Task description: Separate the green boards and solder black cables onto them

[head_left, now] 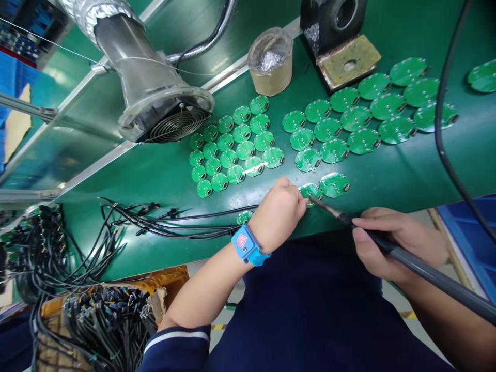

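My right hand [391, 238] is wrapped round the dark handle of a soldering iron [422, 274]. The iron's metal tip reaches a round green circuit board [310, 191] at the front of the bench. Over that board's left edge is my left hand [279, 206], closed, with its fingertips turned away; whatever they pinch is hidden. A blue wrist strap [247, 245] sits on my left wrist. Black cables [186, 227] run along the bench to the left wrist, and part of another small board [245, 217] shows beside it. One more round board [335, 185] lies just right of the worked one.
Rows of round green boards [228, 158] [356, 119] cover the bench. Behind them stand a cup with silvery contents [270, 62] and an iron stand with a yellow sponge [349, 62]. A fume extractor [166, 113] overhangs the left side. Cable bundles [112, 325] fill a box at lower left.
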The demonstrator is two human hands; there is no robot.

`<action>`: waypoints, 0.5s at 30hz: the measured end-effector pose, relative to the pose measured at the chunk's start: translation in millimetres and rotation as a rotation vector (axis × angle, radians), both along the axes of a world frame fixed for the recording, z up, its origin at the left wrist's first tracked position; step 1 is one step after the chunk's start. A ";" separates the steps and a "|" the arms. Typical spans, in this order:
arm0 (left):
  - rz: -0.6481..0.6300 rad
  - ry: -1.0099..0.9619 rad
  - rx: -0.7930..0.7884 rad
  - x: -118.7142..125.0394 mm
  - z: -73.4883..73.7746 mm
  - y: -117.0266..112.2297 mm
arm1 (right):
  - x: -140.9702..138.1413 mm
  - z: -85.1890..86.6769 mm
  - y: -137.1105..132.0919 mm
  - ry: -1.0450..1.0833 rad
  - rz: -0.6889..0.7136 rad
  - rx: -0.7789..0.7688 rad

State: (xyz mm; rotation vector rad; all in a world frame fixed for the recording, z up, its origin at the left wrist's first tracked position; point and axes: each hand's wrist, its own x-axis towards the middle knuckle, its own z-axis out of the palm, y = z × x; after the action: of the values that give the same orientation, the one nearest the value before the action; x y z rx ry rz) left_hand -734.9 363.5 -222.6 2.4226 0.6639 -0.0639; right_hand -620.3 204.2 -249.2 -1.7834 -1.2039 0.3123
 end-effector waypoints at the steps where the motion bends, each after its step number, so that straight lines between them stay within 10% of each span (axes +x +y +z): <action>1: -0.013 0.012 0.006 0.8 0.1 0.9 | 0.2 0.4 0.2 0.003 0.002 -0.001; 15: -0.109 0.093 0.048 13.0 3.6 11.3 | 0.6 0.3 -15.1 -0.034 -0.182 0.091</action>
State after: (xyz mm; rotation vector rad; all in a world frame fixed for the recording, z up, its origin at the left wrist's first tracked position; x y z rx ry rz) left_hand -722.0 374.8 -219.0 2.5131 0.5799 -0.2086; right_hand -619.7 189.1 -249.0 -1.8098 -1.0531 0.1196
